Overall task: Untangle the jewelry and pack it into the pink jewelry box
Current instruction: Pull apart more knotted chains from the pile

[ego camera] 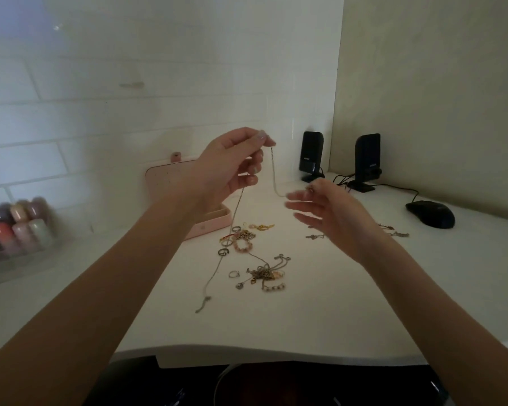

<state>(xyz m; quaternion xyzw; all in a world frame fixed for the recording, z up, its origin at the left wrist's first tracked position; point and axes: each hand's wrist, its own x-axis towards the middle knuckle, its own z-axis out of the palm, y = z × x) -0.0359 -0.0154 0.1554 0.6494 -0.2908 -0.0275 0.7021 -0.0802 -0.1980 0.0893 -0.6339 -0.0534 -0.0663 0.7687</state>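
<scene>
The danger here is the dangling tail of the thin silver chain necklace [273, 171]: it trails low over the heap of tangled gold and silver jewelry [261, 273] at centre frame and, I'd judge, could snag there and knot up again. The left hand [232, 165] pinches the chain high, just above centre. The right hand [329, 212], blurred, fingers spread, seems to catch the other end, though I cannot tell. The open pink jewelry box [170, 177] waits behind the left hand.
</scene>
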